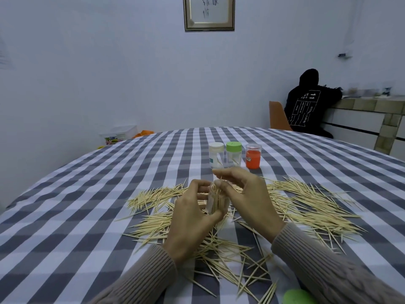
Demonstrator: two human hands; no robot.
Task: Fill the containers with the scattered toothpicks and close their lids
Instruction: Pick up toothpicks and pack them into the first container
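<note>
Head view: left hand (190,218) grips a clear container (218,200) w/ fingers and thumb curled round it, held just above the checked tablecloth (87,205); container packed w/ upright toothpicks. Right hand (247,198) pinches a single toothpick (221,178) over the container's open mouth. Loose toothpicks (306,205) lie scattered on the cloth around and under both hands. Behind, in a row: white-lid jar (216,155), green-lid jar (233,154), orange jar (253,156), lids on. Green lid (299,296) at bottom edge, near right sleeve.
</note>
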